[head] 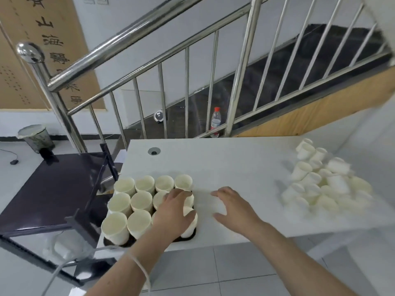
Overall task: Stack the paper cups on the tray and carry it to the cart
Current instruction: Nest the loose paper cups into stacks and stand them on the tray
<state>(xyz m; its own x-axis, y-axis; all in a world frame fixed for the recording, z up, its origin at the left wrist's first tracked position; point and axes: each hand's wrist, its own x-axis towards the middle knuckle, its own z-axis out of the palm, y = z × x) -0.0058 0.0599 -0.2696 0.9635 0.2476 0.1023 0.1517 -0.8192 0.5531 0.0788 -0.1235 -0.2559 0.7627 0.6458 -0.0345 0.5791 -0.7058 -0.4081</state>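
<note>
The white surface [235,159] is carrying a dark tray [190,236] at its near left edge, just beside the dark cart [53,189], with upright paper cups [141,200] filling it in rows and a loose pile of cups [324,182] lying well apart at the far right. The left hand [174,212] is resting spread over the tray's cups, its grip hard to read; the right hand [233,207] is hovering open, holding nothing. The cups are looking light, thin and easily crushed or tipped, so lifting by the tray's two rims seems wisest
</note>
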